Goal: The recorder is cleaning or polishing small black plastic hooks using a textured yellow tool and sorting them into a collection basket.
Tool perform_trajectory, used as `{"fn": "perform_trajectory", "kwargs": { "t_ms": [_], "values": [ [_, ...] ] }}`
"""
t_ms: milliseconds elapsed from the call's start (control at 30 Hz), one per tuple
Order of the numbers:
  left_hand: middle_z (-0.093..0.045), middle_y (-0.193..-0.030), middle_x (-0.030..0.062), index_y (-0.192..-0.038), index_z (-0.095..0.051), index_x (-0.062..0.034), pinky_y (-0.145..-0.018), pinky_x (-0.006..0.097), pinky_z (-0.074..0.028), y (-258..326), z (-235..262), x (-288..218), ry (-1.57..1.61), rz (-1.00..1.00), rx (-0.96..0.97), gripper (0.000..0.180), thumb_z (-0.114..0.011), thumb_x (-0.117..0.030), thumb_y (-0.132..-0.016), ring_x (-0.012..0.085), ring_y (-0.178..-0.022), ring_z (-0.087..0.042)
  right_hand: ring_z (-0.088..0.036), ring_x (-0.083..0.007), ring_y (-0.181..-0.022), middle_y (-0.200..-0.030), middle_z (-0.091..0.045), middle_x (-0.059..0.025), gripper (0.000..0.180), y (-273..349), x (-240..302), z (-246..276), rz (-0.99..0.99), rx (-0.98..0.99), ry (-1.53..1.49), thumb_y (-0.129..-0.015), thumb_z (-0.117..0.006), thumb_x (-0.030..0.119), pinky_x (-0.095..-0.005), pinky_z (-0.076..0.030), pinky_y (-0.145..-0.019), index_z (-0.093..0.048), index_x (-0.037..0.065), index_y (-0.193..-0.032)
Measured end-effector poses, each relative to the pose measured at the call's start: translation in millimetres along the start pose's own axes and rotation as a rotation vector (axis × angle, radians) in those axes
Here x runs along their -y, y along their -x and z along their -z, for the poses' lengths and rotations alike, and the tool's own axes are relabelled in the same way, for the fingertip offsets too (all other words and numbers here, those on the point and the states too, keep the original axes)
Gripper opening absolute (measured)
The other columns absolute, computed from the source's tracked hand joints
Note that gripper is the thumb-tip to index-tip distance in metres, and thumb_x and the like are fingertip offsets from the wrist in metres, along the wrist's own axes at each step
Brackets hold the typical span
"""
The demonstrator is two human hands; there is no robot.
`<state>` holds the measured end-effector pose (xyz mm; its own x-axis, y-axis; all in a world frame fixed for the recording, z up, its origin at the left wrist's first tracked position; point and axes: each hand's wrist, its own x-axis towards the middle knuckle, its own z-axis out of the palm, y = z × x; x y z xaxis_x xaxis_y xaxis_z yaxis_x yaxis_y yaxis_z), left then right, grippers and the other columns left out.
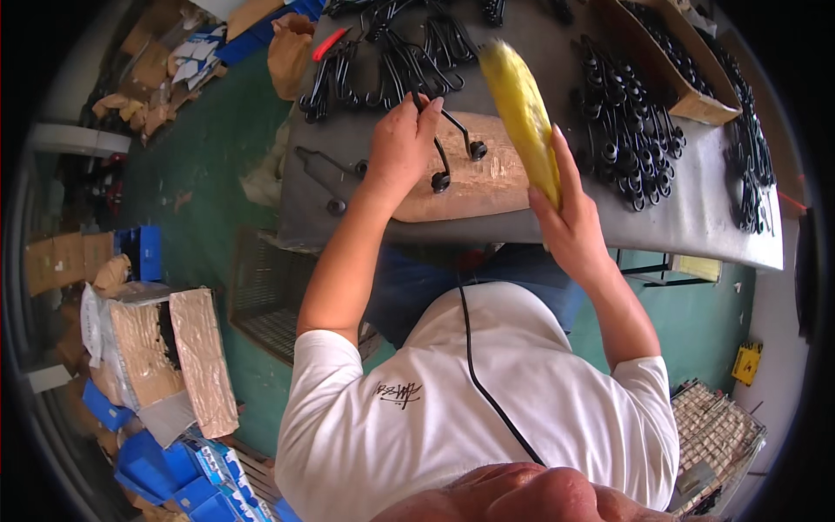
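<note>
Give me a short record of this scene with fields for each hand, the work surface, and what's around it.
left hand: left hand grips a black bent metal piece with round ends, holding it over the taped board
right hand: right hand holds a yellow mallet, raised and blurred
surface: grey table
on table: piles of black metal pieces, cardboard box, red-handled tool
floor: green floor, blue bins, wire basket

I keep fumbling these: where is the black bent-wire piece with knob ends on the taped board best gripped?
Grip the black bent-wire piece at its top bend, coming from above, as the left hand does; both knobbed legs splay down onto the taped board, leaving that bend raised.
</note>
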<state>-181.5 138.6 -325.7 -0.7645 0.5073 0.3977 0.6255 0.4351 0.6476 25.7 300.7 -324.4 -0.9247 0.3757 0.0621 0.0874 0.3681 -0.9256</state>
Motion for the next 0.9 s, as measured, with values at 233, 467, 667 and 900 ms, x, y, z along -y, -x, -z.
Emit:
{"fn": "perform_trajectory", "kwargs": {
  "t_ms": [233,467,667,900],
  "values": [
    [-0.069,-0.087,0.0187,-0.098,-0.063,-0.0023,-0.070,0.046,-0.052,5.3,-12.0,-2.0,-0.084,-0.037,-0.049,0.026,-0.059,-0.028,-0.101,0.0390,-0.081,-0.067,-0.066,-0.0449,-0.065,-0.089,-0.067,-0.0282,0.076,-47.1,-42.0,-26.9,-0.006,0.247,0.376,-0.097,-0.058,0.024,-0.0505,-0.054,-0.066,-0.018,0.029,-0.160],
    [-0.067,-0.093,0.0033,-0.098,-0.059,-0.0025,-0.065,0.022,-0.051,29.0,-17.1,-29.1,0.681,0.191,-0.152,0.017,-0.064,-0.019,-0.100,0.0083,-0.070,-0.061,-0.062,-0.0150,-0.083,-0.109,-0.067,-0.0122,0.068,-31.1,-50.3,-3.9,-0.124,0.094,-0.213,-0.098,-0.059,0.015,-0.0296,-0.052,-0.079,-0.029,0.021,-0.159],
    [-0.066,-0.077,0.0030,-0.088,-0.060,-0.0039,-0.061,0.024,-0.049,48.0,-15.4,-48.2,0.204,-0.036,-0.124,0.021,-0.077,-0.017,-0.090,0.0074,-0.064,-0.059,-0.067,-0.0299,-0.105,-0.130,-0.062,-0.0222,0.068,1.5,6.6,8.5,0.093,-0.123,0.044,-0.099,-0.056,0.011,-0.0369,-0.052,-0.091,-0.026,0.018,-0.159],
    [-0.063,-0.074,0.0077,-0.087,-0.057,-0.0025,-0.056,0.033,-0.050,48.9,-25.8,-52.9,0.144,-0.113,-0.107,0.030,-0.079,-0.023,-0.087,0.0205,-0.058,-0.061,-0.062,-0.0491,-0.108,-0.116,-0.064,-0.0318,0.066,-6.1,-53.9,-16.7,-0.235,0.193,0.145,-0.099,-0.054,0.018,-0.0480,-0.051,-0.091,-0.026,0.028,-0.157]
  ]
}}
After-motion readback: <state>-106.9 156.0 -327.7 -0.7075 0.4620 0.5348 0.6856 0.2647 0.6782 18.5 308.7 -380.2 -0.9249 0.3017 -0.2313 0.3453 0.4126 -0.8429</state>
